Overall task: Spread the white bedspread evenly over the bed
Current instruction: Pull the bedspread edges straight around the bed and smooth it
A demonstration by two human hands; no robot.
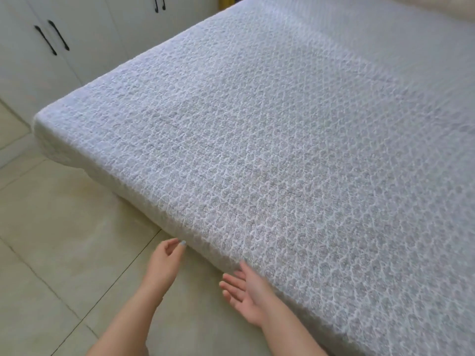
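Observation:
The white bedspread (pixel 270 129), with a raised quilted pattern, lies flat over the whole bed top and hangs down the near side and the foot corner at the left. My left hand (pixel 164 260) hovers over the floor beside the hanging edge, fingers loosely curled, fingertips almost at the fabric, holding nothing. My right hand (pixel 246 294) is palm up with fingers apart, right against the bedspread's side drop, also holding nothing.
Beige floor tiles (pixel 59 240) run along the near side of the bed. White cupboard doors with black handles (pixel 52 38) stand behind the foot of the bed. A pale headboard or pillow edge (pixel 411 11) shows at the top right.

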